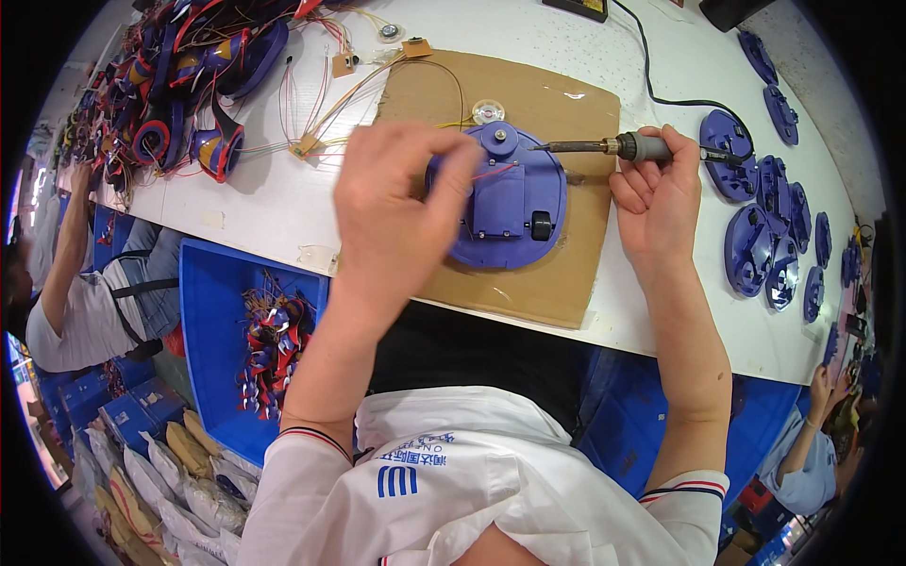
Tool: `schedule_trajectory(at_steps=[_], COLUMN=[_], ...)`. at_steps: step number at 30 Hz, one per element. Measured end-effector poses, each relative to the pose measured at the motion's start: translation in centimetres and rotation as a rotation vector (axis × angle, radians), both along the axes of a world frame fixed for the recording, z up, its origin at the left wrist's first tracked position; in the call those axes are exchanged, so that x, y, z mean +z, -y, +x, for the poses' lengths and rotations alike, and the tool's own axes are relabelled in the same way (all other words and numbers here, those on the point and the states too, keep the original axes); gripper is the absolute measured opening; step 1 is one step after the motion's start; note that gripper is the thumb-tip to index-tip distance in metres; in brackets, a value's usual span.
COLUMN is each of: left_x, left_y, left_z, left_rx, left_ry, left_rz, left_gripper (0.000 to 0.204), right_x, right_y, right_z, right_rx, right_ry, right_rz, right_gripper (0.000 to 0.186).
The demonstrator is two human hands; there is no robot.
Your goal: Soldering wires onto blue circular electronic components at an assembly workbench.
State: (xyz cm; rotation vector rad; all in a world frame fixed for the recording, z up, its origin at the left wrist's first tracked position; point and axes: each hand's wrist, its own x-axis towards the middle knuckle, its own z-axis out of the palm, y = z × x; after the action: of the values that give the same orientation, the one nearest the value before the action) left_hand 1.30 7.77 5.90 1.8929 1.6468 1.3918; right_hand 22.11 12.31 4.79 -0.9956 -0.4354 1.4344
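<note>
A purple oval plastic base (519, 245) lies on brown cardboard (576, 292), with a square compartment, a black wheel (540, 224), a round knob near the top and a thin red wire. My left hand (396, 203) is over the base's left side, fingers curled, thumb and forefinger near the red wire; what they hold, if anything, is hidden. My right hand (656, 198) grips a soldering iron (642, 147) whose tip points left, at the base's upper right. A clear round disc (489, 111) lies just above the base.
Purple-red parts with wires (222, 146) pile at left, beside small brown circuit boards (305, 143). Several purple bases (750, 245) lie at right. Blue crates (208, 330) stand below the table edge. A co-worker (66, 302) sits at left, another (797, 462) at right.
</note>
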Motion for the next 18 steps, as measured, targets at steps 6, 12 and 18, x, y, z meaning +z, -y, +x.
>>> schedule_trajectory(at_steps=[6,12,18], left_x=[-0.1,1.2,0.6], left_y=[-3.4,-5.8,-6.6], left_z=[-5.1,-5.6,-5.8], left_rx=[-0.115,-0.573,-0.725], left_ry=[-0.181,-0.546,-0.578], left_rz=[0.158,0.301,0.282], left_gripper=[0.017,0.021,0.020], right_x=[0.5,0.8,0.8], right_y=[-0.1,0.0,0.0], right_z=[-0.3,-0.4,-0.3], right_rx=[-0.020,-0.032,-0.030], right_ry=[-0.003,-0.023,-0.050], right_rz=[-0.018,-0.034,-0.033], right_gripper=[0.018,0.018,0.017])
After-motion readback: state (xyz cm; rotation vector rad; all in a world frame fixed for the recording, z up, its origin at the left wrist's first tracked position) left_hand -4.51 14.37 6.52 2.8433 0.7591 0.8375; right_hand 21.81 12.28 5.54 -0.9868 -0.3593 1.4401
